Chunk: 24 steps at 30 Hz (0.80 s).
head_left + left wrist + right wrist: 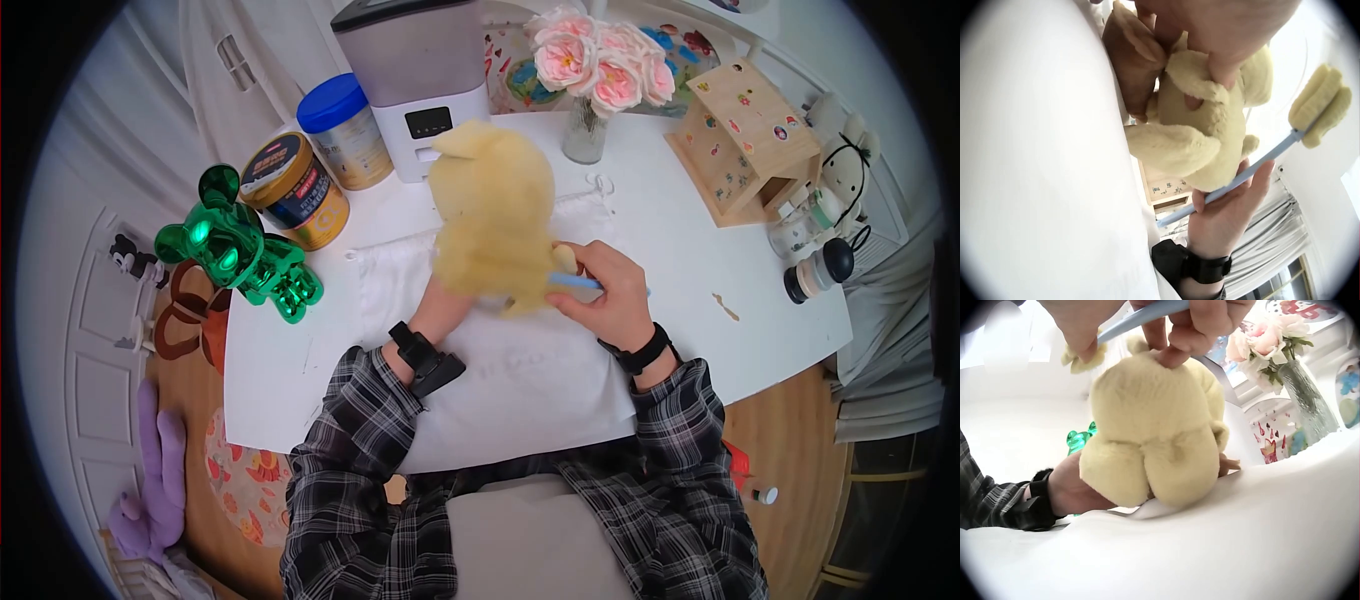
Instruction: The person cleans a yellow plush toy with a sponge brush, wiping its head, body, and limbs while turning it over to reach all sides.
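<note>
A pale yellow plush toy (500, 175) is held up over a white drawstring cloth bag (520, 410) on the table. My left hand (445, 308) grips the toy from beneath, partly hidden by it; the left wrist view shows its fingers around the plush body (1204, 134). My right hand (612, 292) holds a small duster by its blue handle (575, 281). The duster's fluffy yellow head (1319, 103) shows clear of the toy in the left wrist view. In the right wrist view, right fingertips (1172, 357) lie against the top of the plush.
Left of the bag stand a shiny green bear figure (235, 245) and two tubs, one gold and black (295, 190), one blue-lidded (345, 130). A feeder-like machine (415, 90) and a vase of pink roses (585, 135) are behind. A wooden house (740, 140) and small jars (818, 270) stand right.
</note>
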Available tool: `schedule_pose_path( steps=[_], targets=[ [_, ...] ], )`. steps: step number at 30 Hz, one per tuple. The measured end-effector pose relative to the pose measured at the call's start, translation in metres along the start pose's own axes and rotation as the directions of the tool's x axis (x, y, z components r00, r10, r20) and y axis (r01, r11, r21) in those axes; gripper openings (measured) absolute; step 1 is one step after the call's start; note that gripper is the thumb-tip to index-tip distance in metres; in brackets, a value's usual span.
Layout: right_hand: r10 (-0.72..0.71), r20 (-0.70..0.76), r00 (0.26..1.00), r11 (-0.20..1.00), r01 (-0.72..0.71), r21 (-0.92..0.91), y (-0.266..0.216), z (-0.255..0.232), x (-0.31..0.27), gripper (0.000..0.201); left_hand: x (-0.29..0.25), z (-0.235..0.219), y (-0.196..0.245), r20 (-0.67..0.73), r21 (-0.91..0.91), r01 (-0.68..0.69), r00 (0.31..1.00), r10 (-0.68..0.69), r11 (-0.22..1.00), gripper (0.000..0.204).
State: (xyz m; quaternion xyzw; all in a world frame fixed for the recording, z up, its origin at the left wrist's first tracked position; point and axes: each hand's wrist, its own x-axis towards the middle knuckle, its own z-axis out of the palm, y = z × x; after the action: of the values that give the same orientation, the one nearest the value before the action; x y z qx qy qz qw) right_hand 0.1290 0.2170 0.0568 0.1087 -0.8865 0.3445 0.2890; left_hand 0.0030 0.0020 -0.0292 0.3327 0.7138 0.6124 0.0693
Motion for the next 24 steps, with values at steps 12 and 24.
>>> schedule_pose_path(
  steps=[12,24],
  targets=[
    [0.146,0.146,0.978,0.965,-0.173,0.195,0.014,0.011,-0.002,0.053,-0.019,0.015,0.108,0.121,0.600,-0.389,0.908,0.401,0.699,0.041],
    [0.174,0.315,0.933,0.659,-0.348,0.667,-0.020,-0.020,0.026,0.045,-0.025,0.011,0.088,-0.217,-0.471,-0.168,0.974,0.071,0.866,0.076]
  ],
)
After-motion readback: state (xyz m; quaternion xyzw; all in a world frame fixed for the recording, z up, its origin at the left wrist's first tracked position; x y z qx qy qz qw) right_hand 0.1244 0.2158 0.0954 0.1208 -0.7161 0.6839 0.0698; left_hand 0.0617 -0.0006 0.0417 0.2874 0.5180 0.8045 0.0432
